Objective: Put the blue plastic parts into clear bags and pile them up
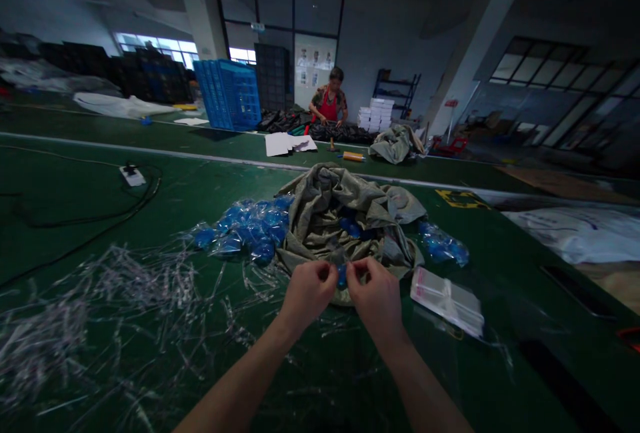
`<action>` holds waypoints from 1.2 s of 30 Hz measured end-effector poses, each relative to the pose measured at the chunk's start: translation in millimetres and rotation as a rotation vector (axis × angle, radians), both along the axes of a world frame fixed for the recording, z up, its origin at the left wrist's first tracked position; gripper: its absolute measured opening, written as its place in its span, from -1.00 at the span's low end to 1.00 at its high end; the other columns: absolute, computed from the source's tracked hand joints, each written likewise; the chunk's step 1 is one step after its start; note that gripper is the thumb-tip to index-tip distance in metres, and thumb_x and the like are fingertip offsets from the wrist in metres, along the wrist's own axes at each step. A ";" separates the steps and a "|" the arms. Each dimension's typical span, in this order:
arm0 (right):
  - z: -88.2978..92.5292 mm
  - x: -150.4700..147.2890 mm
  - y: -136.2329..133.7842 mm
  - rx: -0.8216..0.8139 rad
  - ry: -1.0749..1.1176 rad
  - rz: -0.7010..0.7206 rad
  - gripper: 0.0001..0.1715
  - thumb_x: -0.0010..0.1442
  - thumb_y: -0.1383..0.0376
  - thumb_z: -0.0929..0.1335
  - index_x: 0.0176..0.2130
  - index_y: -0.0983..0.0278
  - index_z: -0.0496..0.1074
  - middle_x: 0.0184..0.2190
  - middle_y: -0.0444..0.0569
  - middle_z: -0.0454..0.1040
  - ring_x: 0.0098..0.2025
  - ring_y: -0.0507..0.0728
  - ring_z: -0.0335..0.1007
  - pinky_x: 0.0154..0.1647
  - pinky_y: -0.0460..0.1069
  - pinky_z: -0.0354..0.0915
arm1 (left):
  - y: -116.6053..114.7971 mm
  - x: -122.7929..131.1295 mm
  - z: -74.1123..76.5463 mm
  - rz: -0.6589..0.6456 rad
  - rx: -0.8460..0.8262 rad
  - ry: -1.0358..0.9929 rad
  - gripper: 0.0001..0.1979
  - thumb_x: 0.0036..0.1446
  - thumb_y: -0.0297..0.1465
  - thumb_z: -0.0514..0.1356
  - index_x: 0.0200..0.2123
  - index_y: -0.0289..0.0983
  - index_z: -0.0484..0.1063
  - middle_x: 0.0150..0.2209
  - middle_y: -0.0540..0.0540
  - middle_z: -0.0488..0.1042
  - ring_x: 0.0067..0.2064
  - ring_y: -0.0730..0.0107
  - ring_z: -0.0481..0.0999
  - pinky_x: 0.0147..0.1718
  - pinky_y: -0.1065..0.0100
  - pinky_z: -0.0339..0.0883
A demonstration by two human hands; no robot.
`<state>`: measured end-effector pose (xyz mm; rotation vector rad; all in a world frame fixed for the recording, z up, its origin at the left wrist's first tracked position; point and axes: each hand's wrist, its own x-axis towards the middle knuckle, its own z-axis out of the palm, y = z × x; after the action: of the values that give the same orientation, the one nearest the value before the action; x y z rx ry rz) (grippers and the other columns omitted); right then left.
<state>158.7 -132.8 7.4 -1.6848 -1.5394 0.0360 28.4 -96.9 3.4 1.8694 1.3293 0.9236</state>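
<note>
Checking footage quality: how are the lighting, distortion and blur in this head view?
Head view: dim overall, with the dark green table falling into shadow at the lower corners; the far windows glow bright; wide-angle distortion tilts the concrete pillar; the left hand and right hand show no strong blur.

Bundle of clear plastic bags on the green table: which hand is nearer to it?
Right. The right hand is left of the bundle of clear plastic bags, apart from it; the left hand is farther left.
</note>
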 end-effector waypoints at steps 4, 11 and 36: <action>7.9 -3.4 -9.6 0.082 0.035 0.023 -0.87 0.19 0.26 0.30 -0.40 0.23 0.34 -0.49 -0.08 0.42 -0.45 0.08 0.34 -0.42 -0.05 0.23 | -11.4 -2.1 9.1 0.016 0.098 0.015 -0.66 0.13 -0.28 0.04 -0.65 -0.26 0.27 -0.64 0.00 0.33 -0.58 0.48 0.26 -0.55 0.39 0.00; 20.3 -5.8 -21.8 0.191 -0.001 0.028 -0.88 0.21 0.27 0.31 -0.39 0.22 0.32 -0.53 -0.13 0.33 -0.53 0.03 0.26 -0.53 -0.09 0.20 | -28.4 -5.8 20.4 0.019 0.312 0.092 -0.70 0.14 -0.34 0.02 -0.63 -0.21 0.17 -0.62 -0.02 0.31 -0.58 0.47 0.25 -0.56 0.37 0.04; -47.7 56.0 44.8 -0.313 -0.108 0.306 -0.77 0.18 0.25 0.33 -0.17 0.28 0.47 -0.28 0.01 0.46 -0.23 0.12 0.41 -0.17 -0.02 0.29 | 33.7 -24.6 2.8 0.370 0.273 0.649 -0.72 0.12 -0.30 0.04 -0.53 -0.26 0.44 -0.47 -0.11 0.50 -0.46 0.32 0.44 -0.49 0.38 0.08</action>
<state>214.7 -88.0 -40.3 -1.6910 -1.9419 0.3684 3.8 -63.2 6.2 2.2925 2.0757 0.7181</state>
